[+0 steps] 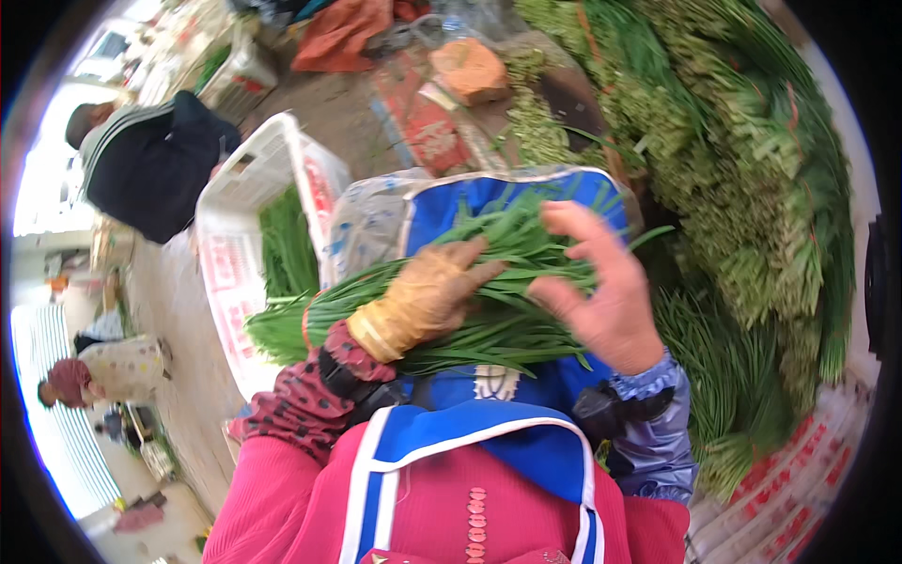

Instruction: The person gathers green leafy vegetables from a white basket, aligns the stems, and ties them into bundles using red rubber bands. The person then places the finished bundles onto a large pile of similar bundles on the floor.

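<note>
Across my lap, over a blue apron (451, 211) with white edging, lies a thick bundle of long flat green leaves, likely garlic chives (486, 345). An orange-red band (307, 317) circles it near its left end, the cut stalks. My left hand (423, 292), in a yellowish glove, presses down over the middle of the bundle with its fingers curled onto the leaves. Bare and slightly blurred, my right hand (606, 289) is held above the leafy end, thumb and fingers spread, with nothing gripped between them. Some fingers of the left hand are hidden among the leaves.
A white plastic crate (211, 240) holding more green bundles (289, 243) stands at the left. Tied green bundles (747, 197) are piled along the right. Ahead lies an orange block (468, 70). A person in dark clothing (151, 166) bends beside the crate.
</note>
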Demonstrator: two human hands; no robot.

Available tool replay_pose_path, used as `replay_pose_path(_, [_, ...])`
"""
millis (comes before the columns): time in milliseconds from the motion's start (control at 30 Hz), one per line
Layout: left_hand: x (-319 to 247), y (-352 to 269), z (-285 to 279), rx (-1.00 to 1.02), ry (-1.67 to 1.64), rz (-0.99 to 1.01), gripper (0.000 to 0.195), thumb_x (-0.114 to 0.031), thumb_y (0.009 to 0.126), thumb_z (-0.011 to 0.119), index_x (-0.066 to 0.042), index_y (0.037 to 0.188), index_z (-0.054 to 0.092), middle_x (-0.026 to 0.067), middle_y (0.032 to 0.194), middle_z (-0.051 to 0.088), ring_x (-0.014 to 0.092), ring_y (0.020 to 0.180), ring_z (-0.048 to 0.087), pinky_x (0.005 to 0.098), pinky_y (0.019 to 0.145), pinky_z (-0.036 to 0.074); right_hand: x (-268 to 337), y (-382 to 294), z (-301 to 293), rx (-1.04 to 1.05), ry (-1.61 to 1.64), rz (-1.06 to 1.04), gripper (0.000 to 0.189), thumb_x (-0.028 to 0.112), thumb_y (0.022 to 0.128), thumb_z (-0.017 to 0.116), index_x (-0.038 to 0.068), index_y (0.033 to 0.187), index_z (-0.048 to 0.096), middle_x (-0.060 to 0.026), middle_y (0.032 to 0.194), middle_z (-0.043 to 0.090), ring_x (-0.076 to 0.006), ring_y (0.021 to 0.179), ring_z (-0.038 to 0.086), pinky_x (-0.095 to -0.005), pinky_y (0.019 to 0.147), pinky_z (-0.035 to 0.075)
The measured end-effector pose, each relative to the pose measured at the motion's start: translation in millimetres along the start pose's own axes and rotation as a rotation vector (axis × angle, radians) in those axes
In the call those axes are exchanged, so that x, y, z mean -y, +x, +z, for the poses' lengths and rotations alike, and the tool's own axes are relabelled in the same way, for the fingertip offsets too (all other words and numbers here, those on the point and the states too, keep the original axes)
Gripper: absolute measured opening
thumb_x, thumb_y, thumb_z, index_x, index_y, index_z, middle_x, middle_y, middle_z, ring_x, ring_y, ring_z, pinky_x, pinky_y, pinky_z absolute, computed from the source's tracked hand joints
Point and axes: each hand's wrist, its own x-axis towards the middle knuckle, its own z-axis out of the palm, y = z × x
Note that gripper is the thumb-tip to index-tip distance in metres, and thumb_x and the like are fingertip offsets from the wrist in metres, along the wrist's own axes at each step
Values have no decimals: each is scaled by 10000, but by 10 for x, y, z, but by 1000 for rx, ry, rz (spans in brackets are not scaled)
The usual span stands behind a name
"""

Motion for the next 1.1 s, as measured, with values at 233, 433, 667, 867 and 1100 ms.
replay_pose_path(233, [191, -1104, -671, -654, -605, -384, 505, -115, 797, 794, -18, 1261, 622, 151, 1283, 627, 299, 1275, 531, 420, 1108, 375, -93, 203, 773, 714, -318, 163, 1162, 356, 612, 895, 141, 1539, 229, -155, 1567, 272, -409, 1445, 240, -629, 1077, 306])
replay_pose_path(433, [147, -2791, -846, 70, -1216, -921, 416, -375, 860, 743, 8, 1022, 724, 123, 958, 738, 148, 885, 695, 273, 784, 543, -352, 292, 846, 743, -323, 138, 1138, 227, 582, 904, 130, 1517, 263, -226, 1537, 309, -428, 1403, 308, -464, 1120, 338])
replay_pose_path(667, [300, -2761, 635, -49, -767, -887, 729, -579, 807, 734, 48, 1167, 646, 150, 984, 713, 277, 883, 651, 393, 806, 516, -437, 422, 998, 741, -309, 124, 989, 181, 574, 913, 91, 1430, 425, -208, 1123, 677, -400, 1037, 634, -429, 858, 503])
replay_pose_path(867, [613, -2531, 868, -792, -1295, -637, 983, -388, 653, 916, -23, 1432, 441, 122, 1444, 496, 289, 1325, 445, 399, 1124, 340, -615, 134, 962, 482, -273, -116, 829, 129, 558, 908, 66, 1319, 582, -195, 1048, 680, -372, 935, 665, -402, 796, 534])
replay_pose_path(1100, [801, -1831, 214, -1208, -1785, -71, 1008, -527, 683, 841, -52, 1457, 404, 88, 1445, 503, 264, 1321, 479, 447, 1122, 377, -9, 191, 817, 472, -367, -196, 803, 166, 599, 875, 66, 1331, 560, -166, 1013, 672, -371, 873, 654, -420, 758, 532])
